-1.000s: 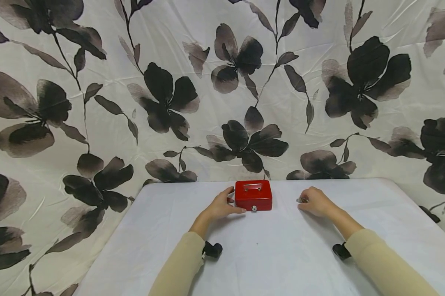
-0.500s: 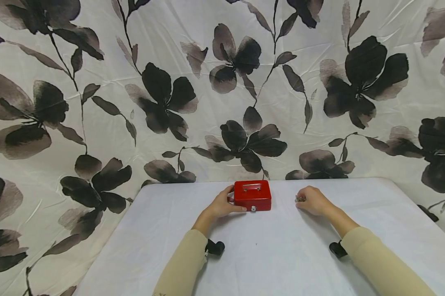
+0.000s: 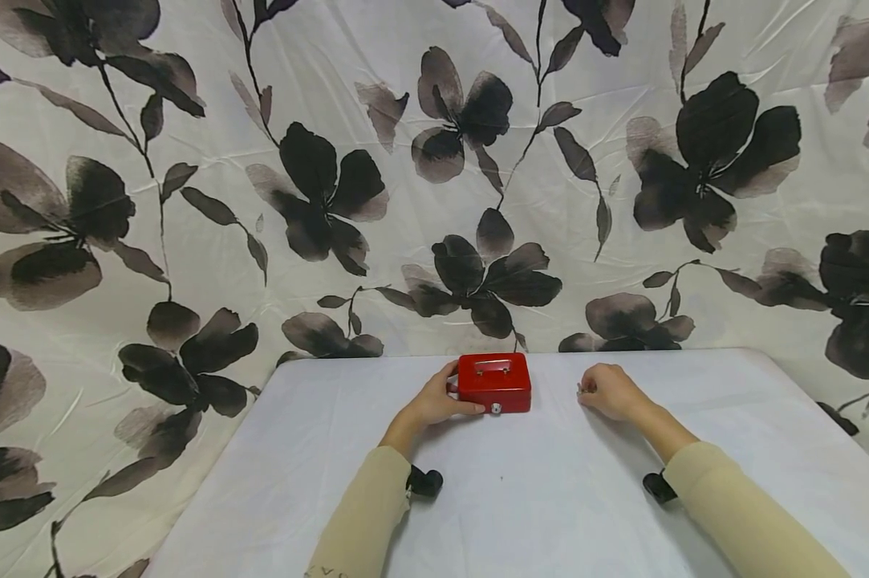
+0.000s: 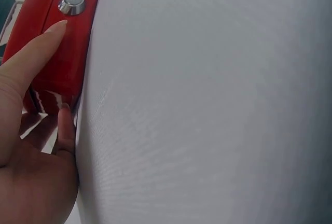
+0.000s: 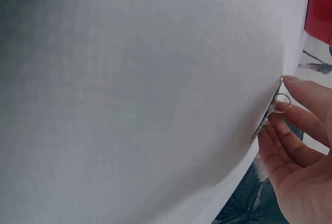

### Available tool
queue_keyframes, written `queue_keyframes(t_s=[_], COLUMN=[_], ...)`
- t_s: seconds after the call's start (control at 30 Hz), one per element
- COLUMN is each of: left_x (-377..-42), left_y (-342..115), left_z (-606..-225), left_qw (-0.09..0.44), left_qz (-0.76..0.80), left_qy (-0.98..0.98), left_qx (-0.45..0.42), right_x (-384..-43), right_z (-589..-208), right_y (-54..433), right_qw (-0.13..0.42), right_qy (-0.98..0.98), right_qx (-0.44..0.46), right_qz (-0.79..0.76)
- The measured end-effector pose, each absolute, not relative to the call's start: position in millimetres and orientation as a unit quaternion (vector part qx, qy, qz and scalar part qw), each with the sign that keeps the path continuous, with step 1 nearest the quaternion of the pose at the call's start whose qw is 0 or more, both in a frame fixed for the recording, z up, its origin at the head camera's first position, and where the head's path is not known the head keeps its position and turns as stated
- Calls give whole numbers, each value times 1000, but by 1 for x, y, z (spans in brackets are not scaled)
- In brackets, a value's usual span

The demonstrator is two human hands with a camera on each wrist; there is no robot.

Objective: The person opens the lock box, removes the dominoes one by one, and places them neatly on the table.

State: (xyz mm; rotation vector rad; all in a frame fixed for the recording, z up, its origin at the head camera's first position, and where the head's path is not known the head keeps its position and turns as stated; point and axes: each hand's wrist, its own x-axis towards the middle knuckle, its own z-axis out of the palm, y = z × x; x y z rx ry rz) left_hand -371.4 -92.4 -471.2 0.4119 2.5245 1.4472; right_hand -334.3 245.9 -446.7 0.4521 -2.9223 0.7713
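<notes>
In the head view a small red cash box (image 3: 493, 385) with a silver handle on its lid and a round lock (image 4: 72, 2) on its front stands at the table's far edge. My left hand (image 3: 434, 400) holds its left end, thumb on the front just beside the lock, other fingers at the side. To the right of the box, low over the table, my right hand (image 3: 611, 392) pinches small silver keys (image 5: 267, 112) on a thin ring (image 5: 283, 103) between thumb and fingertips. Most of the keys are hidden by the fingers in the head view.
A white cloth covers the table (image 3: 506, 514). Behind it hangs a white curtain (image 3: 405, 217) with dark flowers. A black wrist camera (image 3: 425, 483) sits at the left cuff, and another camera (image 3: 658, 487) at the right cuff.
My left thumb has slid slightly right along the box front, toward the lock. The fingers of my right hand have turned the keys, which show less now. The box stays in place.
</notes>
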Motion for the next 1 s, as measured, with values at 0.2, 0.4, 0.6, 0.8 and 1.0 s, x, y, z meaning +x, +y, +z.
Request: queue_keyframes(t_s=[0.2, 0.4, 0.6, 0.8, 1.0], left_x=[-373, -374, -372, -371, -370], left_y=[-91, -93, -95, -96, -93], left_z=[-473, -475, -475, -473, -472], left_qw=[102, 101, 104, 101, 106], left_qz=[494, 502, 502, 505, 507], left_qy=[854, 849, 849, 847, 845], left_qx=[132, 129, 130, 134, 134], right_x=[-337, -339, -336, -333, -335], right_z=[-447, -448, -449, -445, -443], right_y=[245, 243, 240, 238, 242], right_qw=[45, 57, 64, 70, 71], right_qy=[-959, -958, -957, -955, -957], right_qx=[147, 159, 165, 173, 178], right_qz=[238, 230, 229, 229, 218])
